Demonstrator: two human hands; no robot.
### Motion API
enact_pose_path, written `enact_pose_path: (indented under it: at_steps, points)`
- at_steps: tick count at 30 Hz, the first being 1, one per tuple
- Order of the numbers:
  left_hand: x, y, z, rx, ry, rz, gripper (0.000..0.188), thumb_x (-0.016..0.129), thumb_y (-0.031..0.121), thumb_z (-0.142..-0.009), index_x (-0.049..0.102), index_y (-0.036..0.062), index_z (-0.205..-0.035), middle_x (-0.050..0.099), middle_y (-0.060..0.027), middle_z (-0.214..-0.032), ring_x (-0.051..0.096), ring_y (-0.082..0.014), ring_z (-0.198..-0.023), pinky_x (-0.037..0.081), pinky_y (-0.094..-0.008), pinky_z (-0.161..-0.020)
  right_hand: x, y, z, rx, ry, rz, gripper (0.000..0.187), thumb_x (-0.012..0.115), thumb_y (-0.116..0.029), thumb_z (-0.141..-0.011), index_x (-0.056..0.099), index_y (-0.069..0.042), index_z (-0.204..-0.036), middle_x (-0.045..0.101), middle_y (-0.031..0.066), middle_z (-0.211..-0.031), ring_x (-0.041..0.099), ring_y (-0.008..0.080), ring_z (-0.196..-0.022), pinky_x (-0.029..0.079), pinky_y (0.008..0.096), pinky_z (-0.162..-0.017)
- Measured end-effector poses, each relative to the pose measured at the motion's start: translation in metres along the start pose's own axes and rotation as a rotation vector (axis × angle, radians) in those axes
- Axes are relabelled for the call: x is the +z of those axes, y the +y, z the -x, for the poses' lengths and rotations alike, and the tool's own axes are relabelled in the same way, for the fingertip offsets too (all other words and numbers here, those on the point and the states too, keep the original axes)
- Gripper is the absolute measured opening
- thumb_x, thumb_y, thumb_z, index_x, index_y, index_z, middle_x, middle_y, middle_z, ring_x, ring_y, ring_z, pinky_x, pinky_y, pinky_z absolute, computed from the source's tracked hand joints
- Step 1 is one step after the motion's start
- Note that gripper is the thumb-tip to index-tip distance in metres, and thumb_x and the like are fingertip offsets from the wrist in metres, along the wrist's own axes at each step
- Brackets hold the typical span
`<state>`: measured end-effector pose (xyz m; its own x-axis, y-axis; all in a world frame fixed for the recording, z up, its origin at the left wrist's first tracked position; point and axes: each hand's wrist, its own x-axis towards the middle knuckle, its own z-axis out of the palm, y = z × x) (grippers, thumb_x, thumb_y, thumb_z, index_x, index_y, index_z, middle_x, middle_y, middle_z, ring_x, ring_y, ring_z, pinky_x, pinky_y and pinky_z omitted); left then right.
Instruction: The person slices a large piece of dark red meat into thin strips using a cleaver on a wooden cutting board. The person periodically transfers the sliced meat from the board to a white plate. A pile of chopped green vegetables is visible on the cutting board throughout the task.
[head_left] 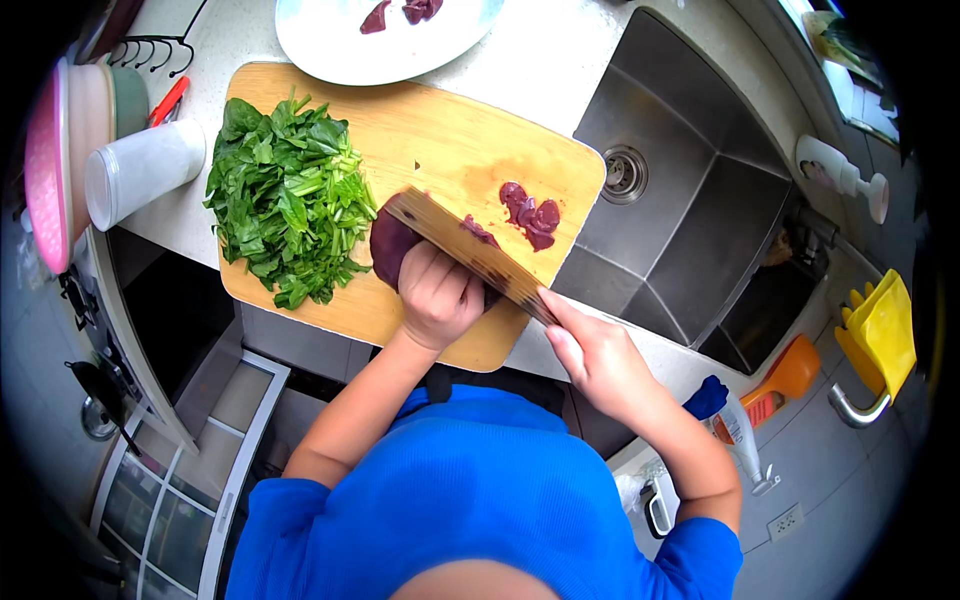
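Observation:
My right hand (600,360) is closed round the handle of a wide-bladed kitchen knife (465,245). Its blade slants up and left across the wooden cutting board (440,115). Beside the blade, my left hand (437,295) has its fingers curled down on a dark red piece of raw liver (392,243), which the blade partly hides. To the right of the knife lie several cut slices of liver (530,215), with a thin slice right by the blade. A heap of chopped leafy greens (290,200) covers the left part of the board.
A white plate (390,65) with a few liver slices stands beyond the board. The steel sink (690,180) is on the right. At the left stand a white plastic cup (145,172) and stacked bowls (75,150). Yellow gloves (880,330) hang by the tap at far right.

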<state>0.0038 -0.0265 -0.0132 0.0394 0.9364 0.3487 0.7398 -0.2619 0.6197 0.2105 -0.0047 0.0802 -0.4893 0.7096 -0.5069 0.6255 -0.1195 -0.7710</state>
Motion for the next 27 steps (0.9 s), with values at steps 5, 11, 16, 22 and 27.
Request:
enact_pose_path:
  at_steps: [5,11,16,22,27]
  points:
    - [0.002,0.003,0.005,0.036,-0.016,0.031,0.015,0.067,0.003,-0.068,0.068,-0.001,-0.083,0.063,-0.0134,-0.08,0.059,-0.0337,-0.075,0.049,-0.0426,-0.069,0.024,-0.013,-0.029,-0.005,0.072,0.002,0.043,0.058,-0.026,-0.094,0.053,-0.001,-0.129,0.067,0.0245,-0.087,0.067,0.0401,-0.08,0.055,0.0444,-0.071]
    - [-0.011,0.004,0.0,0.013,-0.1,0.117,0.02,0.071,-0.006,-0.07,0.069,-0.0001,-0.088,0.068,-0.0133,-0.093,0.065,-0.0319,-0.092,0.051,-0.0393,-0.082,0.0,-0.009,-0.013,0.167,0.03,-0.173,0.043,0.053,-0.026,-0.098,0.05,-0.002,-0.134,0.069,0.0199,-0.091,0.068,0.0337,-0.084,0.054,0.0392,-0.075]
    - [-0.036,0.0,-0.004,0.074,-0.126,0.25,0.022,0.073,-0.006,-0.07,0.068,0.0009,-0.09,0.067,-0.0104,-0.092,0.064,-0.0305,-0.093,0.051,-0.0387,-0.083,-0.026,-0.014,0.01,0.275,-0.003,-0.387,0.043,0.053,-0.014,-0.097,0.047,-0.003,-0.139,0.061,0.0073,-0.075,0.063,0.0115,-0.072,0.05,0.0278,-0.069]
    - [-0.044,-0.014,-0.005,0.13,-0.3,0.133,0.024,0.07,-0.001,-0.072,0.067,0.0013,-0.096,0.065,-0.0086,-0.099,0.062,-0.0289,-0.099,0.05,-0.0412,-0.084,-0.018,-0.015,0.023,0.282,0.082,-0.568,0.024,0.056,-0.006,-0.094,0.052,0.002,-0.116,0.056,0.002,-0.067,0.06,0.0096,-0.057,0.047,0.0243,-0.054]
    - [-0.042,-0.015,-0.011,0.118,-0.32,-0.055,0.024,0.068,0.004,-0.077,0.067,0.0019,-0.101,0.065,-0.0094,-0.106,0.06,-0.0282,-0.102,0.048,-0.0404,-0.088,-0.016,-0.01,0.039,0.36,0.063,-0.623,0.012,0.057,-0.006,-0.094,0.052,-0.001,-0.103,0.057,0.0032,-0.07,0.06,0.011,-0.057,0.048,0.0257,-0.054]
